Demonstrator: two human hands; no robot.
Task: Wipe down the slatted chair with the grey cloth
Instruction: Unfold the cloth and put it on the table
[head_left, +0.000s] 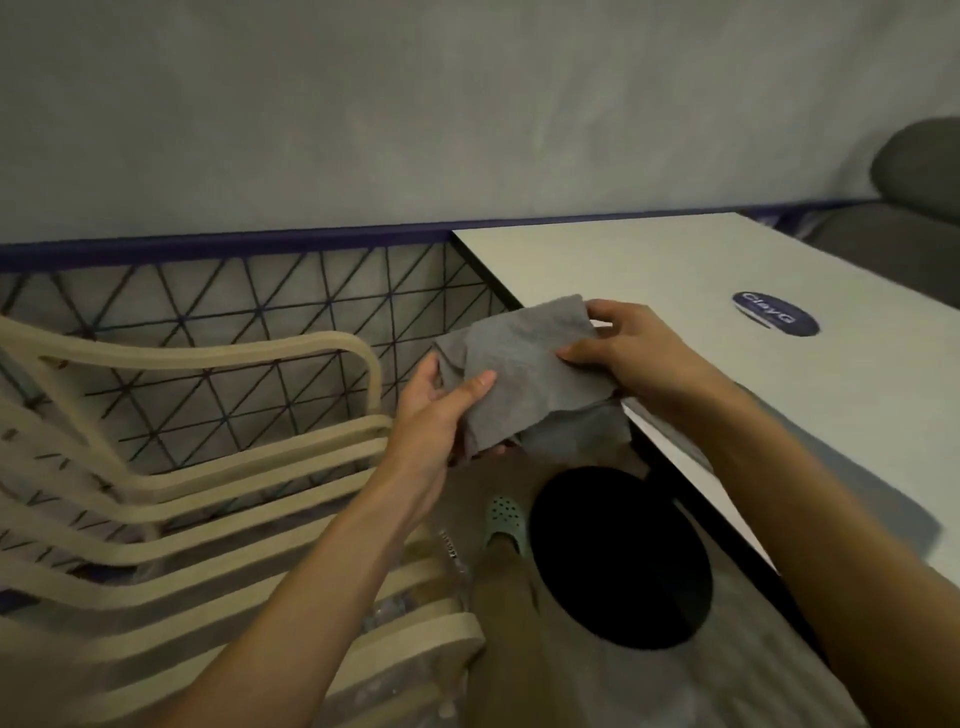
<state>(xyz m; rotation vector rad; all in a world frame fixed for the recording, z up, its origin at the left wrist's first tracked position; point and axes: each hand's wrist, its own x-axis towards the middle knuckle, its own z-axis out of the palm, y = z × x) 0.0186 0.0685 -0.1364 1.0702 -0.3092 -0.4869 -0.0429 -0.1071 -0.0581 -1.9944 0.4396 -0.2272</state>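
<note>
The soft, crumpled grey cloth (524, 374) is held up in the air, right at the edge of the flat white table (675, 270). It is not on the chair yet. The left hand (436, 410) pinches one side of it, thumb on top. The right hand (628, 348) pinches the other side. The cream chair with long curved slats (234, 467) sits left of the table. I think the cloth is being folded (a flat pad wipes better). Fold it neatly, then rub along each slat.

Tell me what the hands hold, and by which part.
The grey cloth: the left hand grips its lower left edge, the right hand pinches its right edge.
</note>
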